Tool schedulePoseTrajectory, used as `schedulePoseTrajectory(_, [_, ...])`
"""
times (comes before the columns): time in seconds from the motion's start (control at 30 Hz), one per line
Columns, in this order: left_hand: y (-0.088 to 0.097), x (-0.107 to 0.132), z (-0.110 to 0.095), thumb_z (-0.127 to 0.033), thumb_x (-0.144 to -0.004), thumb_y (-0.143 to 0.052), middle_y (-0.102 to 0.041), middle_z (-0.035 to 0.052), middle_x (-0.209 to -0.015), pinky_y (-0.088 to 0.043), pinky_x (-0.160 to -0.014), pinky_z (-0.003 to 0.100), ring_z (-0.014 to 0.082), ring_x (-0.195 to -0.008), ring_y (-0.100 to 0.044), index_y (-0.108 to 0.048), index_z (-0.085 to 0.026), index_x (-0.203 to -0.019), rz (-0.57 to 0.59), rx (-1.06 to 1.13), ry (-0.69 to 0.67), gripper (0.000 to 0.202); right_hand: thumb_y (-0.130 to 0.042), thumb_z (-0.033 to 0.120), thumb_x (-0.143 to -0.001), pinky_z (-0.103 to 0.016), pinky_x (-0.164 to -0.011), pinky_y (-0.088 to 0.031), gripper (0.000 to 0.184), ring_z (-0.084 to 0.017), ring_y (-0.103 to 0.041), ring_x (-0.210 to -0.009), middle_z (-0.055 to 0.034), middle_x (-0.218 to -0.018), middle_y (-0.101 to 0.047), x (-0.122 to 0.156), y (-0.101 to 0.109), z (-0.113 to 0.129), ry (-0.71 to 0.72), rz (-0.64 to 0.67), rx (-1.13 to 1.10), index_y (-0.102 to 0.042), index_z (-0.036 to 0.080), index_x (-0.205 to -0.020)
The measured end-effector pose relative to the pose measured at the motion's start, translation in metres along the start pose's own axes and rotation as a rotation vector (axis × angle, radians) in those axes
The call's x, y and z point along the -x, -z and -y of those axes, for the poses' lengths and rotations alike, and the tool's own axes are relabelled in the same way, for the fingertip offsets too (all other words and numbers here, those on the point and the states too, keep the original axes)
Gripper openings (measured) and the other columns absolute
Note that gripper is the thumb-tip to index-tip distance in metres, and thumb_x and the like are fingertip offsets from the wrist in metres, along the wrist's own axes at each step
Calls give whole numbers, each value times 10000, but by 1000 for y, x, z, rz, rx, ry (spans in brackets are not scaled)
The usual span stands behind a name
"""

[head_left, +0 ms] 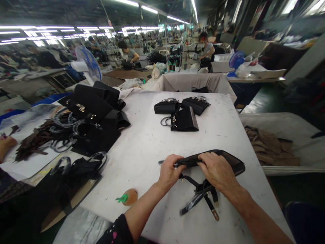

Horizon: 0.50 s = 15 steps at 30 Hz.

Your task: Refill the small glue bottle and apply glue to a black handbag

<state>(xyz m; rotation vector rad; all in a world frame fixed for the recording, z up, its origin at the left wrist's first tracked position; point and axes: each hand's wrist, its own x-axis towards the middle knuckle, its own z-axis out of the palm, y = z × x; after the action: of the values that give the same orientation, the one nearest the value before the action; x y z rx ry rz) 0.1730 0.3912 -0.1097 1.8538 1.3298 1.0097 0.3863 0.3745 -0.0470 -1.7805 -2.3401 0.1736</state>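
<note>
A: Head view. Where is the work?
B: Black bag [235, 162], lying at a slant over the near right half of the white table [137, 142], both hands on it.

A: Fingers?
B: Left hand [170, 172]: grasping the bag's left end, thumb at the near edge, fingers over the top. Right hand [217, 169]: fingers bent over the upper edge near the middle, gripping it; thumb hidden.

A: Below the hands?
B: Dark straps [212, 210] with metal ends, splayed on the tabletop, and a plastic-wrapped handle [191, 204] beside them.

A: Elsewhere on that surface?
B: Three more bags [185, 120] grouped toward the far side, handles wrapped too. Orange bottle [131, 197] with a green top, left of the left forearm. Dark flecks scattered about.

A: Left margin?
B: Heap of black bags [95, 105], brown strips [38, 139] next to it. A co-worker's hand [7, 145] at the frame edge; what its fingers do, cannot tell.

A: Right and beyond?
B: Pale bin [279, 117] with brown material [271, 145] inside. Cloth-lined bin [193, 80] behind the far edge. Blue fan [236, 61] farther back.
</note>
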Motion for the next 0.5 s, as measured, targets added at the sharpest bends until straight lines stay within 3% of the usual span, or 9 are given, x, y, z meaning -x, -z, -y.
schedulePoseTrajectory(0.17, [-2, -5, 3, -273, -830, -794, -746, 41, -955, -533, -876, 373, 229, -941, -679, -752, -251, -1064, -20, 25, -13, 240, -602, 275, -991, -358, -766, -334, 148, -229, -560, -937, -20, -924, -678, -6, -3, -3, 37, -30, -8, -681, 229, -875])
schedulePoseTrajectory(0.5, [-2, -14, 4, -296, -879, -735, -740, 22, -847, -533, -748, 300, 194, -831, -685, -785, -242, -937, 4, 40, 36, 94, -585, 257, -983, -370, -768, -314, 176, -245, -570, -941, -61, -904, -688, -15, -4, 2, -67, -106, 27, -667, 194, -840])
